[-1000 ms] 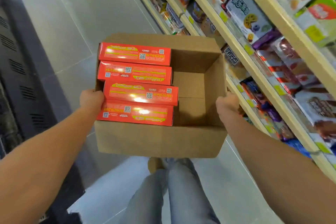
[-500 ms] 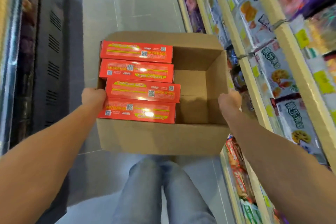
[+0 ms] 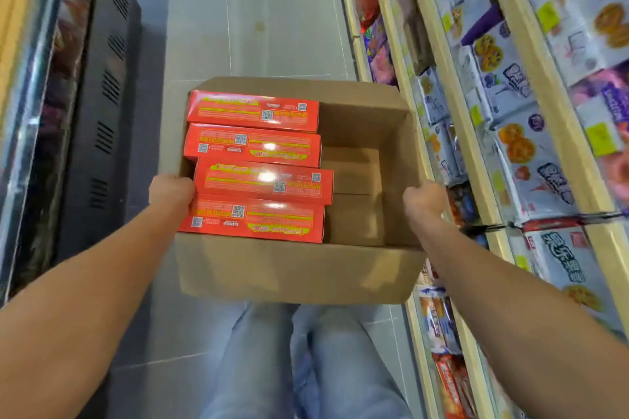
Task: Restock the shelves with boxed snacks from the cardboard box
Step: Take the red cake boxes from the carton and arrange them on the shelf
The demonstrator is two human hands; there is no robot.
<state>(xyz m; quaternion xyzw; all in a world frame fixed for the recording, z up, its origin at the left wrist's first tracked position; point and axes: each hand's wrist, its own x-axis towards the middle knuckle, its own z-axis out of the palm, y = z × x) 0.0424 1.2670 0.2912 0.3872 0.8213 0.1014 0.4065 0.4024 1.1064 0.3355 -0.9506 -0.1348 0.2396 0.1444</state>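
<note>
Observed, centre of frame: the cardboard box was held clear of the floor, in front of the person's jeans-clad legs. The left hand was curled round the box's left wall and the right hand round its right wall; the fingers themselves were hidden, so depth of grip could not be confirmed. Four red snack boxes lay in a row filling the left half of the box; the right half showed bare cardboard bottom.

Assessment of the step: carrying to the stocking position beside the shelves, which ran up the right of the frame. Nothing had yet been taken out of the box. Recommended practice: hold the box level, since the load sat to the left and would likely pull that side down; set it down or brace it before freeing a hand to lift a carton.

Materials: the box was plain brown corrugated board, matte, open-topped with straight walls. The snack boxes were flat, rectangular and glossy, catching glare, with yellow print and square codes. The shelf edges were pale wood-toned rails with yellow tags; the goods on them were blurred. The floor was smooth grey tile.
</note>
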